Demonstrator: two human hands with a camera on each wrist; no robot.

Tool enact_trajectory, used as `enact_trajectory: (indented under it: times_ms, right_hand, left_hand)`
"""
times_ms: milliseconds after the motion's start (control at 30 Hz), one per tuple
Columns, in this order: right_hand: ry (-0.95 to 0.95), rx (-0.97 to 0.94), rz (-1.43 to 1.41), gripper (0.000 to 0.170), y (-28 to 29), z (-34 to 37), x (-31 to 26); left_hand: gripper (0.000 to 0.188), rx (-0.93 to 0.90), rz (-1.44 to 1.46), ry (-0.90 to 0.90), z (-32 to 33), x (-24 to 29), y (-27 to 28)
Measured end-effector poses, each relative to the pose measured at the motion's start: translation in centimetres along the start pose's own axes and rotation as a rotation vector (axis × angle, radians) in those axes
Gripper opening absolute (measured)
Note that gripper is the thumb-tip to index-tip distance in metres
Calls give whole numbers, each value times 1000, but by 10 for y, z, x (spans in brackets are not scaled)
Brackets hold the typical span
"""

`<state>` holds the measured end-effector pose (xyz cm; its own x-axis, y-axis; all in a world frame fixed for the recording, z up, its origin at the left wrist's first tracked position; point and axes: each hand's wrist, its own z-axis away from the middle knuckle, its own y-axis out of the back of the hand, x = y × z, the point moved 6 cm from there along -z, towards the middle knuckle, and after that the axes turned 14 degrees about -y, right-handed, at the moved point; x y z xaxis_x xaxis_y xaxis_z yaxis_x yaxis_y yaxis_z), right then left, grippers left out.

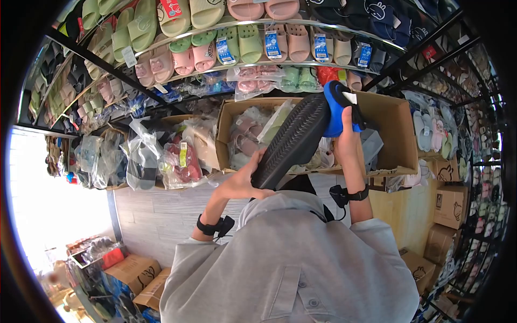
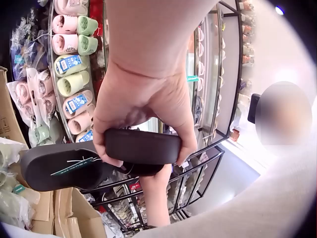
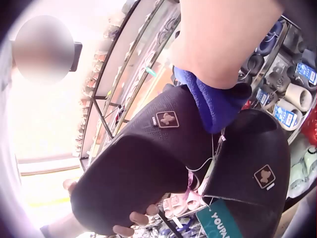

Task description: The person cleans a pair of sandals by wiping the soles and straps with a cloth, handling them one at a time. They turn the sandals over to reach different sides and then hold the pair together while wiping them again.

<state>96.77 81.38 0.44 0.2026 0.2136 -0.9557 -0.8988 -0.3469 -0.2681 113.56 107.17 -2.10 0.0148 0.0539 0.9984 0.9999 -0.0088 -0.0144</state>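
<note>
Grey shirt (image 1: 296,253) nearest. Left hand (image 1: 237,184) grips black slipper (image 1: 293,141) round its heel; right hand (image 1: 349,141) holds blue cloth (image 1: 335,110) at the toe, beyond left fingers. Slipper probably light, springy; best held by sole edges.

in the right wrist view, the blue cloth (image 3: 210,104) hides the fingers of the right hand (image 3: 218,64), and the bottom edge cuts off the teal tag (image 3: 219,221). 1 round patch (image 3: 44,48) is blurred.
</note>
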Motion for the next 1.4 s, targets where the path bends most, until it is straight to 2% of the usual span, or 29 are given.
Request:
enact_trajectory:
  times_ms: [100, 233, 300, 333, 367, 433, 533, 567, 633, 767, 833, 933, 1033, 1167, 1200, 1300, 1367, 1400]
  right_hand:
    - [-218, -67, -357, 54, -9, -4, 8]
    - [-123, 83, -33, 64, -2, -10, 11]
    - [5, 130, 403, 59, -6, 9, -1]
    - [87, 71, 410, 58, -20, 23, -13]
    - [418, -21, 520, 54, -33, 29, -30]
    - [817, -119, 798, 53, -58, 56, -55]
    - [930, -371, 1046, 56, -79, 87, -42]
    - [983, -462, 1040, 49, -87, 102, -44]
    - [1103, -623, 1148, 44, -91, 121, -35]
    - [1114, -664, 1124, 44, -79, 106, -45]
    - [967, -573, 1045, 46, -73, 84, -56]
    - [740, -293, 850, 56, -77, 59, -60]
    - [785, -308, 942, 56, -95, 77, -60]
    - [983, -690, 1050, 53, -110, 117, -46]
    - [1009, -722, 1042, 50, -110, 117, -49]
    - [910, -644, 993, 49, -95, 86, -64]
    - [819, -453, 935, 51, -86, 63, -76]
    - [661, -401, 768, 54, -79, 50, -74]
  left_hand:
    - [126, 5, 27, -11, -1, 8, 1]
    - [124, 6, 31, 15, 0, 6, 1]
    - [123, 23, 48, 20, 2, 5, 1]
    - [122, 32, 56, 23, 3, 5, 1]
    - [121, 35, 65, 24, 3, 3, 1]
    - [119, 45, 82, 23, 1, -1, 1]
    - [116, 80, 177, 31, -3, -11, -2]
    - [116, 95, 177, 4, -4, -11, -1]
    - [115, 121, 173, -47, -4, -8, 0]
    - [114, 108, 186, -7, 2, 4, -1]
    - [113, 82, 159, -3, 2, 3, 0]
    - [112, 120, 179, 11, 1, -5, 1]
    - [109, 130, 216, 12, -3, -5, -1]
    - [108, 175, 259, -21, -3, -2, 0]
    - [107, 189, 251, -23, -1, -1, 1]
    - [107, 151, 314, 23, 6, -6, 2]
    - [105, 134, 444, -23, 5, 6, -1]
    - [103, 153, 469, -26, 5, 10, -3]
